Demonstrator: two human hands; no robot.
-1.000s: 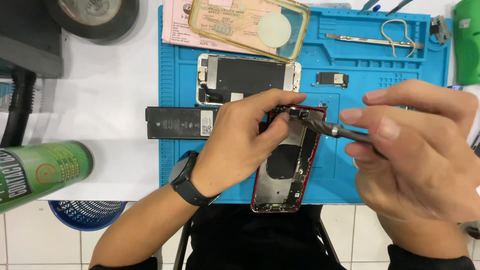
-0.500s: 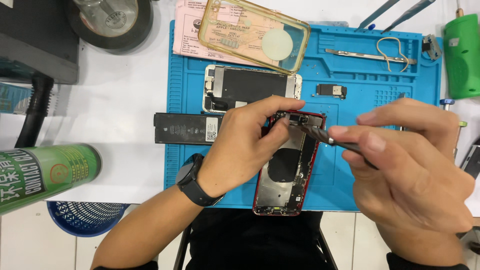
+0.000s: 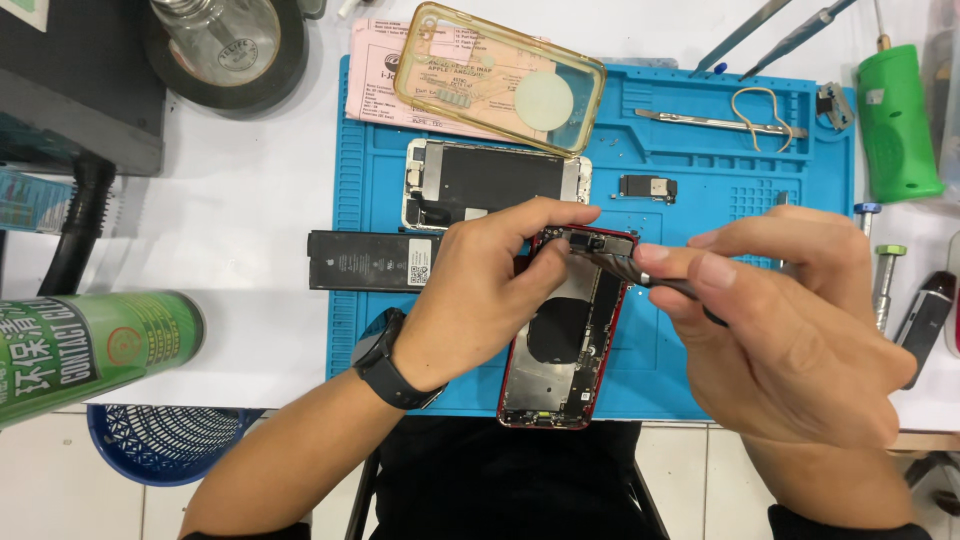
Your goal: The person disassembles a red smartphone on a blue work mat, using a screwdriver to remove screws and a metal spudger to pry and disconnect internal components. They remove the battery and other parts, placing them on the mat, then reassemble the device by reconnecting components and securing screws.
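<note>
An opened red phone housing (image 3: pixel 565 345) lies on a blue work mat (image 3: pixel 690 300), its insides facing up. My left hand (image 3: pixel 480 290), with a dark watch on the wrist, rests over the housing's left side and pinches its top edge with the fingertips. My right hand (image 3: pixel 790 330) grips dark tweezers (image 3: pixel 625 268) whose tips reach into the top of the housing, close to the left fingertips. A detached phone screen (image 3: pixel 495 180) lies face down just beyond the housing. A black battery (image 3: pixel 370 260) sits at the mat's left edge.
A clear yellowish phone case (image 3: pixel 500 75) lies on pink paper at the mat's top. A small black part (image 3: pixel 648 187), metal tools (image 3: pixel 715 122), a green bottle (image 3: pixel 895 125), screwdrivers (image 3: pixel 885 285), a green spray can (image 3: pixel 90 350), a tape roll (image 3: pixel 225 45) and a blue basket (image 3: pixel 165 440) surround it.
The view has shifted slightly so the mat sits lower and further right. Both hands stay at the top of the housing, with the tweezers still working there.
</note>
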